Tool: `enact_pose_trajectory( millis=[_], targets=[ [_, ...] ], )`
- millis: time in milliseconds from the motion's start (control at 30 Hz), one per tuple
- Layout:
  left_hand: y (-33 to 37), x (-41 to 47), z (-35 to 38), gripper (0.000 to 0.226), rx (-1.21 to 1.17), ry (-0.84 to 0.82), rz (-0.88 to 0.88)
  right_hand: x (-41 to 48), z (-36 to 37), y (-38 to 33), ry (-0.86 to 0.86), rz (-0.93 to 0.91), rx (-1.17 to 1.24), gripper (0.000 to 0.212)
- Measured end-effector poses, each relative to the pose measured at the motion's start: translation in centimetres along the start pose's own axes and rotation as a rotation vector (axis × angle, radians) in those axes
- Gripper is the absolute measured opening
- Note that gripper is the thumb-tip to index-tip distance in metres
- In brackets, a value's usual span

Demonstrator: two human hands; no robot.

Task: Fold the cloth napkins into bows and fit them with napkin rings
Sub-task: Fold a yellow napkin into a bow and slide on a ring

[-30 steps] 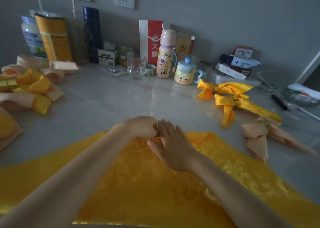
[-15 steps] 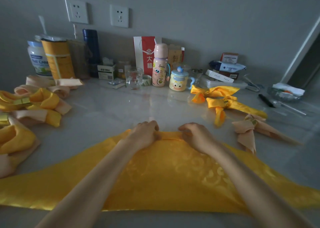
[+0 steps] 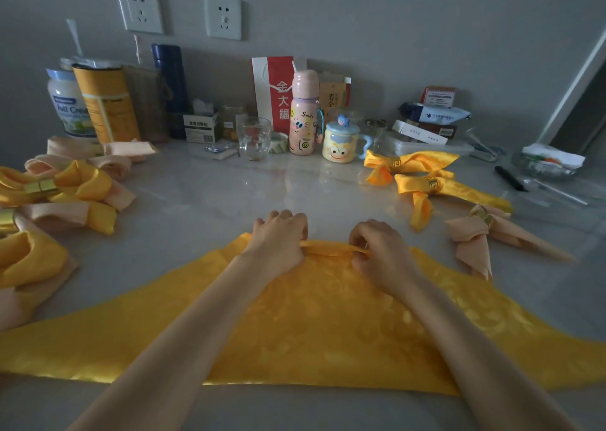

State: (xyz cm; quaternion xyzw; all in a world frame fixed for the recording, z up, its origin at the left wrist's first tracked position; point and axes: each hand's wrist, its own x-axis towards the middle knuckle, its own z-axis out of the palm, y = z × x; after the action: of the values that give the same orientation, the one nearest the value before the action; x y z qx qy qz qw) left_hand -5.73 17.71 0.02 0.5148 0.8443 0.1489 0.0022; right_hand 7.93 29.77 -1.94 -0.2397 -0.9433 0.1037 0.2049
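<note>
Right now the yellow napkin [image 3: 328, 325] lies spread on the pale table [image 3: 213, 194], its far corner folded back into a narrow strip. Both hands sit on that strip. The left hand [image 3: 278, 237] curls its fingers over it, and the right hand [image 3: 380, 250] pinches it between thumb and bent fingers. Most fingertips are tucked out of sight behind the knuckles. The napkin's side corners run off the picture. Beyond the napkin to the right lie two yellow bows [image 3: 423, 181] with gold rings [image 3: 431, 184] and a peach bow [image 3: 475, 234]. To the napkin's left sits a heap of bows [image 3: 59, 194], partly cut off. Past the napkin, by the wall, a cartoon mug [image 3: 341, 143] stands among dim bottles and boxes.
</note>
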Motion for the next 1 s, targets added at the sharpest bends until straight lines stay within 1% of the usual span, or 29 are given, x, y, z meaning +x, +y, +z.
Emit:
enact_pose_trajectory(
  millis=[67,100,200,267,367,400,433,500,533,567,667,700,767,833,900,1000],
  targets=[
    [0.2,0.0,-0.6,0.021,0.069,-0.037,0.009,-0.3,0.0,-0.2,-0.011,-0.028,-0.025,0.022],
    [0.3,0.0,-0.8,0.02,0.065,-0.052,0.001,-0.5,-0.1,-0.3,-0.019,-0.047,-0.044,0.022],
    [0.4,0.1,-0.5,0.015,-0.067,-0.119,-0.057,-0.7,-0.5,-0.7,-0.069,-0.089,-0.135,0.023],
    [0.2,0.1,-0.1,0.017,-0.1,-0.213,-0.083,-0.9,-0.8,-1.1,-0.112,-0.103,-0.199,0.024],
    [-0.5,0.4,-0.3,0.028,-0.193,-0.352,-0.106,-1.4,-1.5,-1.6,-0.228,-0.027,-0.17,0.034],
    [-0.8,0.5,-0.4,0.029,-0.226,-0.377,-0.1,-1.5,-1.8,-1.7,-0.229,0.017,-0.12,0.033],
    [-1.0,0.5,-0.5,0.028,-0.255,-0.393,-0.091,-1.5,-2.1,-1.9,-0.188,0.049,-0.071,0.03],
    [-1.4,0.5,-0.4,0.024,-0.294,-0.396,-0.07,-1.4,-1.7,-2.4,-0.061,0.024,-0.042,0.029],
    [-1.4,0.5,-0.3,0.022,-0.297,-0.39,-0.064,-1.3,-1.2,-2.9,-0.052,-0.013,-0.038,0.032],
    [-1.4,0.5,-0.2,0.021,-0.292,-0.382,-0.059,-1.2,-0.5,-3.5,-0.104,-0.047,-0.028,0.037],
    [-1.5,0.6,0.0,0.01,-0.253,-0.351,-0.044,-1.4,1.7,-4.9,-0.437,-0.101,-0.066,0.056],
    [-1.5,0.7,0.0,0.007,-0.246,-0.339,-0.041,-1.5,2.0,-5.0,-0.492,-0.103,-0.091,0.063],
    [-1.7,0.6,0.1,0.009,-0.27,-0.33,-0.051,-1.6,2.0,-4.8,-0.519,-0.082,-0.116,0.072],
    [-1.9,0.6,0.2,0.018,-0.321,-0.332,-0.068,-1.9,1.7,-4.3,-0.523,-0.054,-0.138,0.076],
    [-2.0,0.5,0.2,0.023,-0.365,-0.325,-0.088,-2.2,1.3,-3.4,-0.533,-0.02,-0.166,0.077],
    [-2.0,0.5,0.0,0.021,-0.401,-0.352,-0.103,-2.7,0.2,-1.1,-0.513,0.053,-0.208,0.076]
  ],
)
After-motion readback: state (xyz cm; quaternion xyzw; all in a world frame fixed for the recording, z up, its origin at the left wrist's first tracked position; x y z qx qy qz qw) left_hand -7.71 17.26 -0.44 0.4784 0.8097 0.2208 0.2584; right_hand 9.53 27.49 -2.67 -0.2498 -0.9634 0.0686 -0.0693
